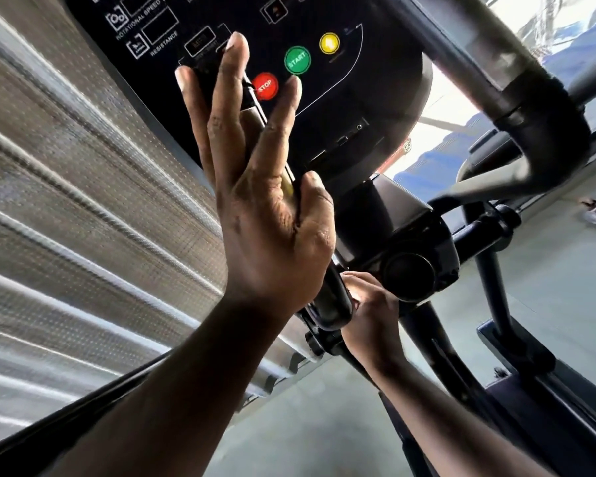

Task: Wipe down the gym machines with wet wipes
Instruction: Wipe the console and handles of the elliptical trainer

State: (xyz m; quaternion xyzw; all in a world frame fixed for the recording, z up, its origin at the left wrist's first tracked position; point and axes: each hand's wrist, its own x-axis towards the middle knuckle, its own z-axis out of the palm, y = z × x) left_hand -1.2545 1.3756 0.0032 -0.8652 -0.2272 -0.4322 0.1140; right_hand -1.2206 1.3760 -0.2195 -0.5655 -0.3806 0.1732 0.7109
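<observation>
Black gym-machine console [324,108] with red, green and yellow buttons fills the top of the view, and the left hand [265,215] lies with straight, spread fingers along a black handlebar [334,297] before it, while the right hand [372,304] curls at the bar's lower end, its hold unclear.

Console [341,108]: the face right of the buttons is open. The lower left is taken by the left hand [265,215], lying flat on the handle [255,105].
Grey bar [489,63]: crosses the upper right, leaving a narrow gap to the console edge.
Housing [413,249]: the right hand [372,308] is crowded against its left side, and its grip is possibly hidden.
Shutter [83,201]: closes off the left.
Floor [547,270]: open room between the housing and the rail [530,366].
</observation>
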